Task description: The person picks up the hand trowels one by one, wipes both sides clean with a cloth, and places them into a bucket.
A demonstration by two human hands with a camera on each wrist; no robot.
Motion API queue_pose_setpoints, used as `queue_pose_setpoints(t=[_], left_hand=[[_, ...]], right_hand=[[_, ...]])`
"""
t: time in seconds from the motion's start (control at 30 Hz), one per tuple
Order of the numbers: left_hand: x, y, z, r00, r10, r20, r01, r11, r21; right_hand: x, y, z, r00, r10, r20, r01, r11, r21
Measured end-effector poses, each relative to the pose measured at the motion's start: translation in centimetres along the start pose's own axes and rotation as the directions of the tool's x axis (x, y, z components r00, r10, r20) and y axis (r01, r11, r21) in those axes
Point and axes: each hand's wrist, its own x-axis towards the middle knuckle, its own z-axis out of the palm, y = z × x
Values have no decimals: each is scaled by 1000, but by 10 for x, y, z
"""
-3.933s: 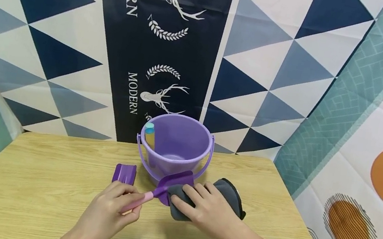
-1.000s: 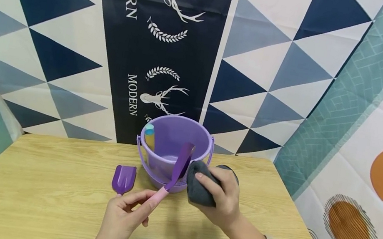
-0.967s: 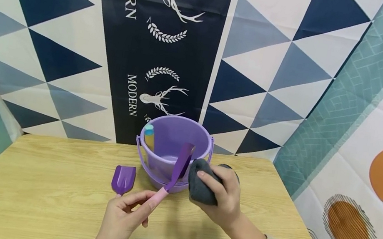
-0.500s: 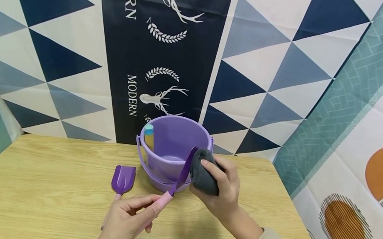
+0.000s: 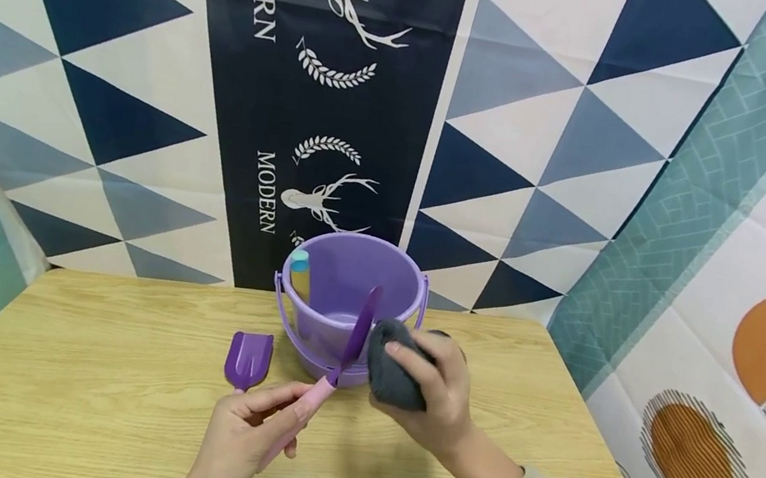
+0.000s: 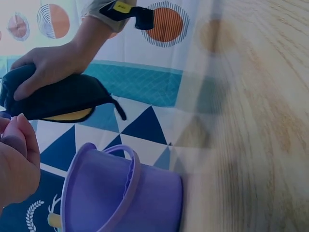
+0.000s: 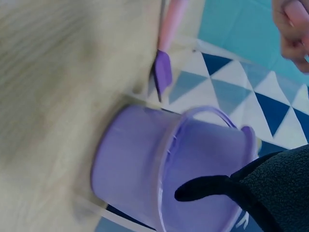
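My left hand (image 5: 236,434) pinches the pink handle of a toy shovel (image 5: 359,335) between thumb and fingers. Its purple blade points up, nearly edge-on, in front of the bucket. Just right of the blade, my right hand (image 5: 434,396) grips a bunched dark grey cloth (image 5: 395,370); whether it touches the blade I cannot tell. Black edging and a black loop on the cloth (image 7: 270,188) show in the right wrist view. A second purple shovel (image 5: 249,359) lies on the table, its handle mostly hidden behind my left hand.
A purple bucket (image 5: 307,326) stands upright at the back of the wooden table (image 5: 100,386), its handle hanging down in front. Inside it, at the left, leans a yellow tube with a blue cap (image 5: 301,263). Patterned wall coverings (image 5: 502,166) rise behind the table.
Over the last few seconds the held shovel has gone from slanting low to standing upright. Since half a second ago, shovel, cloth and both hands have shifted slightly left.
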Motion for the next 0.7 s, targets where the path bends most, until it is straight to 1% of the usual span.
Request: queue_pose_setpoints(t=[0.1,0.17,0.23,0.33,0.4,0.5,0.6,0.7], left_hand=[[-1,-1,1,998,49,30,-51,998,40],[-2,-2,1,997,68,43,-71,995,72],[-2,-3,2,995,79,64,-86,990,109],[-2,-2,3,996,61,70,-69,990,122],[-3,-2,4,995,57,81,-67,990,121],[-3,-1,5,996,54,69,-61,992,112],[-2,-1,5,998,50,41,-54,993,109],[-2,-1,4,999,47,5,-47,995,87]], right_hand=[[3,7,-4,994,101,-31,-102,995,-2],[4,11,-6,989,143,-45,-143,990,3],[5,13,-7,986,161,-52,-160,987,6],[4,13,-7,985,163,-54,-163,987,5],[4,12,-6,986,160,-52,-159,987,10],[2,10,-4,989,142,-46,-142,990,11],[0,5,0,996,82,-40,-82,997,-4],[2,-2,3,1000,-12,-19,12,1000,9]])
